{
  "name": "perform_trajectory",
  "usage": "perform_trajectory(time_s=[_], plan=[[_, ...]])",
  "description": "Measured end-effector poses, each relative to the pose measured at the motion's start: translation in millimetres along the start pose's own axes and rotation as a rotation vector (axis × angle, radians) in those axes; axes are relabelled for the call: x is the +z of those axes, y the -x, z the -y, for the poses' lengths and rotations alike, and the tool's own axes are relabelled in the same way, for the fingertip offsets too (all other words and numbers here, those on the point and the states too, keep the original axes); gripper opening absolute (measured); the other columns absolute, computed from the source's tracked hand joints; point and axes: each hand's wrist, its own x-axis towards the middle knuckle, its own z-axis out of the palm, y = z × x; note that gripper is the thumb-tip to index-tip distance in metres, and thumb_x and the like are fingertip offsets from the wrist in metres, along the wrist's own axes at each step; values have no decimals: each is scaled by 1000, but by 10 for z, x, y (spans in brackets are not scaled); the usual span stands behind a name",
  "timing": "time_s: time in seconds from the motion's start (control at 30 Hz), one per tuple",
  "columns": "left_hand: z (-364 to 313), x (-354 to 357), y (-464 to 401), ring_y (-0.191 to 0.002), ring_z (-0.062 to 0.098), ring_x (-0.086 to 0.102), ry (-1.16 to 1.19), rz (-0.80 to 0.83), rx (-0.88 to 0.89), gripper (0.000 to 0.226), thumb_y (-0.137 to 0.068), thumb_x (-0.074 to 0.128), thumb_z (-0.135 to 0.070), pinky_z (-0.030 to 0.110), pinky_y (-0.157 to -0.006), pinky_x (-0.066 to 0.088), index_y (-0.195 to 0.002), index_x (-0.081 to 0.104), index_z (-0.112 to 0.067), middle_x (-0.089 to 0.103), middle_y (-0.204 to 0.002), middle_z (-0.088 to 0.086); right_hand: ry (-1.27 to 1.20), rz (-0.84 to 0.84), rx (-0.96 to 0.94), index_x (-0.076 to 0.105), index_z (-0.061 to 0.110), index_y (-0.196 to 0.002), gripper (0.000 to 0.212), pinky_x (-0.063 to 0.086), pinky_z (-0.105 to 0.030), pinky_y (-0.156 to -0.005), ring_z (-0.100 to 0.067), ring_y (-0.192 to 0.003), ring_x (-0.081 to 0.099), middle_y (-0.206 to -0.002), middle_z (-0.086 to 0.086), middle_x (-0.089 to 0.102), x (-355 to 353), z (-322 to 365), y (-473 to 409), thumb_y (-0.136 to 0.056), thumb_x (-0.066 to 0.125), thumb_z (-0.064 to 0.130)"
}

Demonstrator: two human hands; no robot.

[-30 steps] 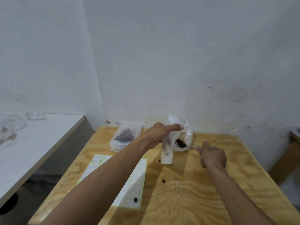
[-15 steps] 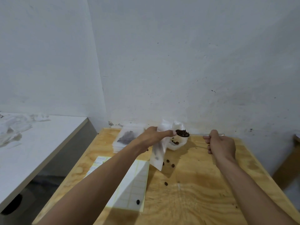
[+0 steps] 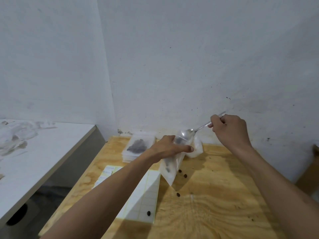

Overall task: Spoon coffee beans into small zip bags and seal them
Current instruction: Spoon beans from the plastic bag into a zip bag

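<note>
1. My left hand (image 3: 170, 147) pinches the small zip bag (image 3: 170, 168) near its mouth, holding it tilted above the wooden counter (image 3: 215, 195).
2. My right hand (image 3: 228, 130) grips the spoon (image 3: 188, 133) by its handle, bowl tipped at the bag's mouth.
3. Loose coffee beans (image 3: 183, 173) lie on the counter beside the bag.
4. A stack of bags (image 3: 138, 147), the top one holding beans, sits by the wall, and a label sheet (image 3: 145, 195) lies under my left forearm.

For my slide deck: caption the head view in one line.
Left hand holds a small zip bag open while the right hand tips a spoon into it; loose beans dot the table.
</note>
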Motion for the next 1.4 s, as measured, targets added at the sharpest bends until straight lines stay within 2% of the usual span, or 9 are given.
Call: perform_trajectory(time_s=[0.13, 0.23, 0.37, 0.6, 0.73, 0.97, 1.13, 1.27, 1.4], plan=[[13, -25, 7, -112, 12, 65, 131, 38, 8, 57, -73, 83, -59, 35, -105, 49, -119, 72, -28, 73, -116, -10, 99, -152, -79, 74, 2, -72, 44, 37, -33, -48, -25, -47, 46, -51, -13, 57, 5, -181, -74, -97, 51, 30], [26, -8, -25, -124, 13, 60, 226, 60, 15, 61, -73, 81, -63, 38, -111, 41, -123, 73, -28, 71, -126, -11, 167, -159, -34, 69, 2, -69, 44, 26, -28, -45, -27, -48, 47, -52, -10, 54, 74, -424, -44, -100, 51, 28], [-11, 85, -161, -136, 21, 49, 279, 34, -41, 97, -66, 81, -70, 38, -113, 39, -142, 56, -16, 54, -147, -3, 282, -63, 14, 57, 9, -58, 49, 29, -26, -46, -22, -48, 50, -52, -4, 55, 316, -617, 154, -102, 48, 28], [125, 81, -363, -119, 25, 57, 322, -74, -167, 98, -63, 83, -65, 34, -93, 51, -133, 57, -3, 59, -132, 7, 290, -40, 39, 54, 2, -57, 53, 26, -26, -46, -26, -47, 48, -49, -3, 50, 449, -672, 267, -103, 42, 26], [201, 1, -391, -113, 27, 66, 374, -67, -171, 96, -51, 87, -67, 41, -104, 51, -122, 65, -5, 67, -128, 10, 323, -27, 18, 54, 7, -57, 52, 27, -26, -46, -17, -45, 46, -52, 0, 51, 501, -619, 287, -103, 42, 28], [150, -100, -408, -119, 28, 66, 410, -38, -133, 114, -39, 92, -70, 44, -111, 48, -128, 63, -6, 66, -130, 9, 345, -1, 135, 59, 5, -61, 46, 31, -31, -52, -31, -57, 51, -56, -5, 55, 627, -652, 358, -97, 47, 29], [-45, -87, -357, -137, 28, 52, 541, 37, -95, 79, -48, 95, -56, 42, -117, 41, -114, 76, -16, 57, -146, 8, 198, -30, 237, 50, 6, -52, 57, 24, -29, -48, -26, -48, 43, -47, -4, 45, 662, -702, 539, -101, 50, 34], [-266, 110, -310, -138, 28, 51, 461, 120, -65, 65, -57, 93, -51, 42, -118, 40, -105, 72, -13, 55, -148, 9, -71, -42, 565, 67, -1, -62, 55, 49, -39, -55, -38, -57, 61, -60, -17, 66, 772, -742, 623, -99, 51, 36], [-212, 46, -389, -138, 28, 51, 481, 80, -75, 88, -46, 97, -59, 44, -117, 40, -117, 73, -14, 55, -149, 8, -198, 2, 666, 75, 3, -74, 47, 55, -42, -57, -35, -57, 66, -64, -16, 70, 753, -703, 616, -100, 50, 33]])
